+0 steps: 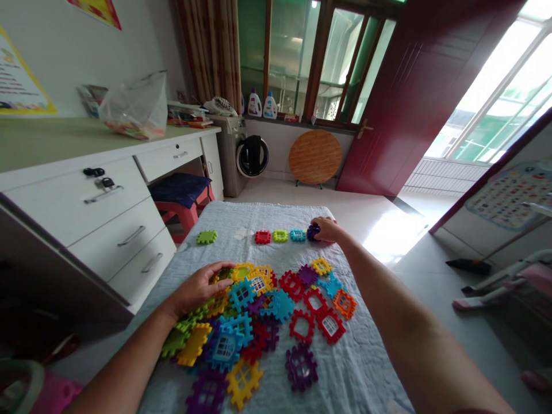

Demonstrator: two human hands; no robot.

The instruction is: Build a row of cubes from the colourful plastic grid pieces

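My right hand (326,230) reaches to the far right of the cloth, its fingers closed on a dark purple building tile (313,232). That tile is at the right end of a row with a red tile (263,237), a lime green tile (280,236) and a light blue tile (297,235). My left hand (206,283) rests on the left edge of a heap of notched plastic tiles, thumb and fingers apart, touching the yellow pieces (242,271). Among the heap are blue window tiles (225,347). Loose red tiles (302,326) lie to its right.
A pale blue cloth (267,215) covers the table. One green tile (207,236) lies apart at the far left. White drawers (116,230) stand on the left, with a red stool (185,198) beyond. A round wooden tabletop (315,158) leans against the back wall.
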